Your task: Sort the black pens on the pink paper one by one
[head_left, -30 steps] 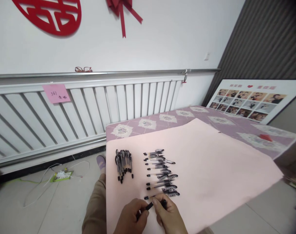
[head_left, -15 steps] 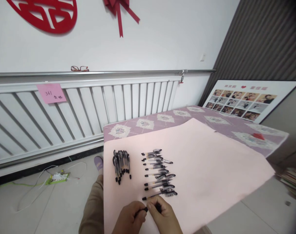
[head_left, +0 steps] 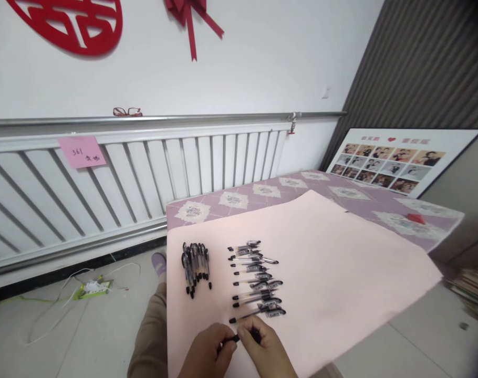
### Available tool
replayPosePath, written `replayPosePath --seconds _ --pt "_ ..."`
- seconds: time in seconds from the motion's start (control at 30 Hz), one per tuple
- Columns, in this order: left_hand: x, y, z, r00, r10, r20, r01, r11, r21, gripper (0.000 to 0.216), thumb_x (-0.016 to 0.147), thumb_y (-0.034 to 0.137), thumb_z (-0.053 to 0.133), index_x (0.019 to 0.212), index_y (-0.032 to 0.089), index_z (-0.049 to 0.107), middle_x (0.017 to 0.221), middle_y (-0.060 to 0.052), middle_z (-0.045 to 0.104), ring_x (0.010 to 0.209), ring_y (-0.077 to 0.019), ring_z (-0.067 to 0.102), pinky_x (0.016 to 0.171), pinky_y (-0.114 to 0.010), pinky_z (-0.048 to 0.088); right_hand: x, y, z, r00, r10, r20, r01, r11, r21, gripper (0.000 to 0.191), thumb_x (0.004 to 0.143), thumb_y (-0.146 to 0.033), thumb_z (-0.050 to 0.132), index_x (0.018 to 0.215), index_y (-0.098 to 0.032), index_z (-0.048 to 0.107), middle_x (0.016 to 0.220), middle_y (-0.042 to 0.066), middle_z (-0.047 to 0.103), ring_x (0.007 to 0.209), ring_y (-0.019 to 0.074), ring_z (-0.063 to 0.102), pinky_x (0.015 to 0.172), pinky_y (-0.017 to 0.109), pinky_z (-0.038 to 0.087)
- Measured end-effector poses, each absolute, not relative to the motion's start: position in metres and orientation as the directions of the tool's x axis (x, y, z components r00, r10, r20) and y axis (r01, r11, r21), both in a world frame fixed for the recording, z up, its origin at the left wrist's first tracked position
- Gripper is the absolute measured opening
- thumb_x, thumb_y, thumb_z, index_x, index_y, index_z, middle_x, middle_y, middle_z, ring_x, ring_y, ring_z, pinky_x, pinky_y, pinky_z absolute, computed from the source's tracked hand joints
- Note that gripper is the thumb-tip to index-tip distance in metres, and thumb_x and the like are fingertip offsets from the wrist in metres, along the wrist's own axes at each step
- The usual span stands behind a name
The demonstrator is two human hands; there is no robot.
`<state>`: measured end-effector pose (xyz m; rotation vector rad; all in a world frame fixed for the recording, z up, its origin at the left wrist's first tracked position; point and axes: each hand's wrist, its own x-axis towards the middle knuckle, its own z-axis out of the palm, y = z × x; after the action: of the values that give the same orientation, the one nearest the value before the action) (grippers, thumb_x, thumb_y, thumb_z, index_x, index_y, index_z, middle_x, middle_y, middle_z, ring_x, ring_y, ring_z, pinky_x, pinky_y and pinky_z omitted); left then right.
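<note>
Close together at the near edge of the pink sheet [head_left: 341,273], my left hand [head_left: 213,346] and my right hand [head_left: 262,344] both pinch one black pen [head_left: 236,338]. Most of that pen is hidden behind my fingers. Just beyond my right hand lies a loose column of pens [head_left: 258,283] with black tips and clear barrels, laid roughly crosswise. Left of it, a tight bunch of similar pens [head_left: 195,265] lies lengthwise on the sheet.
A purple patterned tablecloth [head_left: 268,190] shows beyond the sheet. Behind it runs a white radiator [head_left: 152,178] with a pink note [head_left: 81,152]. A photo board [head_left: 404,163] leans at the far right. On the floor at left are a power strip [head_left: 93,287] and cables.
The view has shifted very slightly. Both hands keep the same pinch on the pen, and the laid-out pens have not moved.
</note>
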<state>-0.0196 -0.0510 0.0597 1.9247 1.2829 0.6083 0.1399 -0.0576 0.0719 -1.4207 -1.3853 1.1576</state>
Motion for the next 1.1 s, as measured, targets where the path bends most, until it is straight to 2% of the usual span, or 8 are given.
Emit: replayPosePath --seconds 0.13,0.23,0.37,0.47,0.6,0.7,0.9,1.1 --pt "-0.0203 -0.0517 0.0577 0.384 0.923 0.008 0.592 -0.253 0.765 0.015 0.077 0.019 0.045 0.080 0.019 0.059 0.077 -0.002 0.063 0.069 -0.0142 0.056 0.063 -0.022 0.040 0.1414 -0.0564 0.0754 -0.067 0.995 -0.079 0.208 -0.064 -0.976 0.016 0.073 -0.034 0.057 0.069 -0.019 0.062 0.067 0.000 0.060 0.070 0.0171 0.054 0.067 0.026 0.042" --pt "-0.0203 -0.0517 0.0582 0.376 0.926 0.021 0.607 -0.264 0.750 0.015 0.077 0.019 0.045 0.080 0.020 0.060 0.077 -0.001 0.063 0.069 -0.0142 0.056 0.063 -0.022 0.040 0.1422 -0.0560 0.0765 -0.073 0.993 -0.092 0.172 -0.078 -0.982 0.018 0.072 -0.036 0.059 0.077 -0.019 0.064 0.075 0.002 0.064 0.076 0.0188 0.057 0.072 0.027 0.043" --pt "-0.0192 -0.0516 0.0616 0.392 0.919 0.033 0.623 -0.292 0.726 0.015 0.077 0.019 0.046 0.082 0.020 0.060 0.077 -0.002 0.063 0.070 -0.0150 0.057 0.063 -0.023 0.040 0.1414 -0.0580 0.0774 -0.027 0.997 -0.072 0.239 -0.063 -0.969 0.026 0.075 -0.041 0.055 0.061 -0.020 0.056 0.061 -0.002 0.056 0.065 0.0162 0.051 0.063 0.025 0.041" --pt "-0.0183 -0.0521 0.0637 0.392 0.919 0.028 0.621 -0.287 0.730 0.015 0.077 0.018 0.046 0.082 0.020 0.061 0.077 -0.002 0.063 0.071 -0.0151 0.057 0.064 -0.023 0.040 0.1413 -0.0587 0.0793 -0.024 0.997 -0.073 0.258 -0.064 -0.964 0.025 0.075 -0.040 0.055 0.060 -0.020 0.054 0.059 -0.003 0.052 0.063 0.0153 0.049 0.060 0.024 0.039" --pt "-0.0184 -0.0527 0.0641 0.381 0.924 0.018 0.603 -0.263 0.754 0.017 0.079 0.018 0.045 0.081 0.020 0.061 0.078 -0.002 0.064 0.072 -0.0150 0.057 0.066 -0.023 0.041 0.1440 -0.0569 0.0798 -0.077 0.993 -0.089 0.243 -0.068 -0.968 0.015 0.074 -0.033 0.055 0.073 -0.019 0.063 0.067 -0.001 0.059 0.068 0.0166 0.052 0.065 0.025 0.040" --pt "-0.0189 -0.0529 0.0647 0.370 0.929 0.016 0.591 -0.249 0.767 0.015 0.079 0.019 0.046 0.081 0.020 0.061 0.079 -0.002 0.064 0.072 -0.0149 0.057 0.066 -0.023 0.041 0.1461 -0.0556 0.0774 -0.068 0.994 -0.091 0.238 -0.072 -0.969 0.019 0.072 -0.031 0.058 0.086 -0.019 0.064 0.074 0.000 0.060 0.070 0.0168 0.053 0.068 0.026 0.041" --pt "-0.0183 -0.0536 0.0668 0.368 0.930 0.019 0.593 -0.251 0.765 0.015 0.078 0.019 0.047 0.081 0.019 0.062 0.077 -0.002 0.063 0.072 -0.0147 0.056 0.066 -0.023 0.040 0.1447 -0.0569 0.0757 -0.046 0.996 -0.073 0.258 -0.059 -0.964 0.022 0.075 -0.036 0.055 0.061 -0.019 0.056 0.058 -0.003 0.052 0.061 0.0150 0.048 0.060 0.025 0.039" --pt "-0.0189 -0.0537 0.0626 0.378 0.926 0.006 0.581 -0.243 0.777 0.017 0.080 0.019 0.044 0.080 0.020 0.061 0.078 -0.001 0.063 0.073 -0.0142 0.056 0.066 -0.022 0.040 0.1458 -0.0577 0.0776 -0.072 0.994 -0.080 0.171 -0.066 -0.983 0.014 0.073 -0.032 0.058 0.071 -0.020 0.063 0.070 0.001 0.064 0.071 0.0181 0.055 0.069 0.027 0.042"
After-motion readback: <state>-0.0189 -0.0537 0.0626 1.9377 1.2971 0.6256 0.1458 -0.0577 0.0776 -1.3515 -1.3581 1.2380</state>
